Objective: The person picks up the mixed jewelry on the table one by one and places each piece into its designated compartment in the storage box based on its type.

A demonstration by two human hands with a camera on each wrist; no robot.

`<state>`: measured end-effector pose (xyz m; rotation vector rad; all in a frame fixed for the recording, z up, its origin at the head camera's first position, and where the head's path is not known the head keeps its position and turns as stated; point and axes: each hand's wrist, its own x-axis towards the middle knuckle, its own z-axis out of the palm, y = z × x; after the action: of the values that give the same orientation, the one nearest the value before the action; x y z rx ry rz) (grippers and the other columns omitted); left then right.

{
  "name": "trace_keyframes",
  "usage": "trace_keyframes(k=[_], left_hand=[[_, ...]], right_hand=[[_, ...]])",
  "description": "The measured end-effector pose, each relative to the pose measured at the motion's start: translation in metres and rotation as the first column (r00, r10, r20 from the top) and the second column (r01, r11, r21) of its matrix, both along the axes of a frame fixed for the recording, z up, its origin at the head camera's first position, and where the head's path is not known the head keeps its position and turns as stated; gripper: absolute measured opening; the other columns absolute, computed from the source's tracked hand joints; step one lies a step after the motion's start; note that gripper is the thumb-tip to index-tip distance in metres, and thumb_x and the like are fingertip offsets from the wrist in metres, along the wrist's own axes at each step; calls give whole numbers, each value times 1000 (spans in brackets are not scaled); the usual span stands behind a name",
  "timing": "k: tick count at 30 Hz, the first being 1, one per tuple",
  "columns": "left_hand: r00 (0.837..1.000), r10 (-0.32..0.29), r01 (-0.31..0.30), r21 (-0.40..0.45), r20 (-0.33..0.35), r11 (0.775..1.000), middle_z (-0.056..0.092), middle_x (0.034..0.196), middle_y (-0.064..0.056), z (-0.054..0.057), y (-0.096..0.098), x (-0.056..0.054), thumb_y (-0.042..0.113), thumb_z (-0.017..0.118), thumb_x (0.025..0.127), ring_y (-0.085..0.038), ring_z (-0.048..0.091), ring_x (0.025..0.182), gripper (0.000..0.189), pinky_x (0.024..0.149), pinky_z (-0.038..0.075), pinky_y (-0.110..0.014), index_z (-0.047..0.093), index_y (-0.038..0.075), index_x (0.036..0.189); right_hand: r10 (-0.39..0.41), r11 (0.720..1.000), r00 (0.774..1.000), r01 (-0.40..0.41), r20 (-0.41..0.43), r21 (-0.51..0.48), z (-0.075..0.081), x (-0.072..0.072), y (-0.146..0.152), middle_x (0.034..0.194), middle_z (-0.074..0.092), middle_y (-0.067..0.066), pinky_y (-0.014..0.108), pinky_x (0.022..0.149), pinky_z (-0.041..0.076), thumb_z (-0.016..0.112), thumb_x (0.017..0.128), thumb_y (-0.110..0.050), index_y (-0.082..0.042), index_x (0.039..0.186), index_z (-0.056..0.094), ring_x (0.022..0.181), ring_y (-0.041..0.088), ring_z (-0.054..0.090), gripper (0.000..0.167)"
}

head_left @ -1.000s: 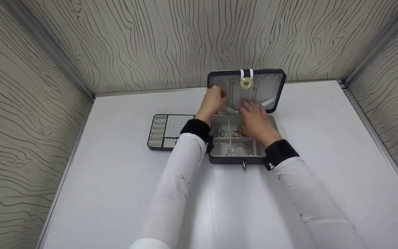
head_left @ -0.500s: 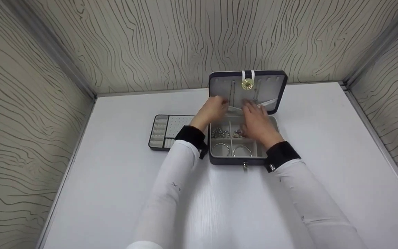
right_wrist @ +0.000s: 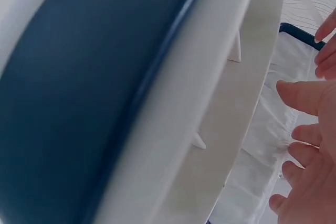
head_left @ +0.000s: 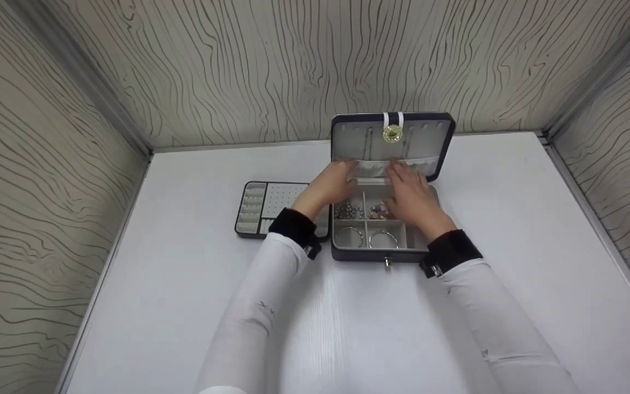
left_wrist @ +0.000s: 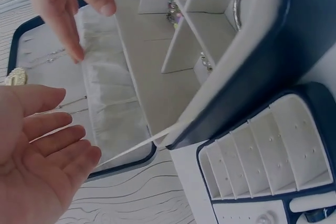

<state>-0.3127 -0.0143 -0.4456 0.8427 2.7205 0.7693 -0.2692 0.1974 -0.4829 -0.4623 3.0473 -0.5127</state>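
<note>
A dark blue jewelry box (head_left: 385, 254) stands with its lid (head_left: 446, 143) raised. Necklaces (head_left: 368, 143) hang inside the lid, above a gathered white fabric pocket (left_wrist: 107, 77). My left hand (head_left: 330, 185) is at the pocket's left end, its fingers loosely bent and holding nothing in the left wrist view. At the pocket's middle, the fingers of my right hand (head_left: 414, 197) reach to its upper edge, spread and relaxed. Below the hands, compartments hold beaded jewelry (head_left: 348, 211), a colorful beaded piece (head_left: 379, 211) and two bangles (head_left: 383, 238).
A shallow jewelry tray (head_left: 284, 200) with small slots lies on the white table (head_left: 184, 306), close to the box's left side. A gold round ornament (head_left: 392, 133) hangs on a strap at the lid's top. The patterned wall (head_left: 249, 71) rises behind the box.
The left hand has come down from higher in the lid to the pocket. The pocket's upper edge, slanted and sagging before, now runs nearly straight across. The right hand has barely shifted.
</note>
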Motion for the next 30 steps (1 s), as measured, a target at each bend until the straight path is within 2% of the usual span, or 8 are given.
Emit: trace_keyframes(k=[3, 6, 12, 15, 18, 21, 25, 30], left_hand=[[1000, 8, -9, 35, 12, 999, 45, 146, -18, 2, -13, 5, 9, 51, 99, -29, 40, 136, 49, 114, 28, -33, 42, -4, 144], [1000, 15, -15, 80, 2, 997, 44, 147, -18, 1, -28, 11, 8, 53, 98, -28, 39, 137, 50, 114, 26, -33, 41, -4, 145], [998, 58, -55, 167, -12, 984, 49, 141, -22, -3, -65, 23, 7, 57, 97, -32, 45, 132, 47, 111, 33, -37, 45, -6, 141], [995, 97, -94, 190, -6, 977, 51, 138, -23, -5, -86, 30, 8, 58, 97, -33, 49, 127, 47, 108, 37, -40, 46, -6, 140], [986, 163, -164, 197, 21, 967, 51, 138, -22, -8, -109, 36, 9, 57, 98, -33, 51, 124, 46, 105, 41, -42, 47, -4, 141], [967, 250, -255, 197, 52, 947, 50, 139, -21, -13, -133, 41, 11, 57, 98, -33, 50, 124, 47, 104, 42, -44, 47, -2, 142], [925, 369, -380, 195, 88, 904, 49, 139, -21, -25, -163, 47, 10, 57, 97, -34, 51, 125, 47, 102, 43, -46, 47, -1, 142], [874, 467, -487, 212, 136, 848, 51, 137, -24, -44, -192, 51, 8, 56, 96, -36, 51, 122, 47, 100, 44, -48, 47, -4, 141]], right_hand=[[-1, 999, 1000, 2, 16, -35, 0, 5, 4, 160, 14, 21, 60, 115, 7, 64, 93, -19, 2, 151, 29, 146, 40, 10, 71], [-1, 997, 1000, 2, 21, -78, 1, 12, 11, 159, 14, 23, 60, 114, 10, 63, 94, -18, 3, 150, 30, 145, 42, 12, 69], [-53, 986, 996, 65, 77, -153, 7, 33, 31, 162, 10, 18, 61, 108, 28, 62, 95, -19, -3, 153, 28, 141, 45, 22, 69], [-90, 980, 989, 109, 116, -167, 8, 44, 44, 162, 8, 16, 64, 105, 30, 60, 97, -18, -7, 155, 24, 141, 46, 22, 70], [-116, 976, 986, 136, 122, -172, 5, 54, 57, 162, 8, 19, 65, 105, 29, 60, 97, -18, -6, 155, 24, 140, 48, 23, 70], [-148, 975, 982, 164, 116, -152, 0, 63, 68, 160, 11, 22, 68, 98, 35, 59, 97, -18, -5, 155, 24, 134, 52, 30, 69], [-183, 973, 975, 197, 122, -116, -10, 71, 81, 157, 14, 27, 69, 88, 41, 56, 99, -19, -4, 155, 22, 121, 50, 48, 68], [-199, 959, 968, 224, 153, -175, -21, 76, 94, 154, 17, 32, 68, 95, 36, 54, 100, -18, -2, 155, 20, 114, 49, 55, 66]])
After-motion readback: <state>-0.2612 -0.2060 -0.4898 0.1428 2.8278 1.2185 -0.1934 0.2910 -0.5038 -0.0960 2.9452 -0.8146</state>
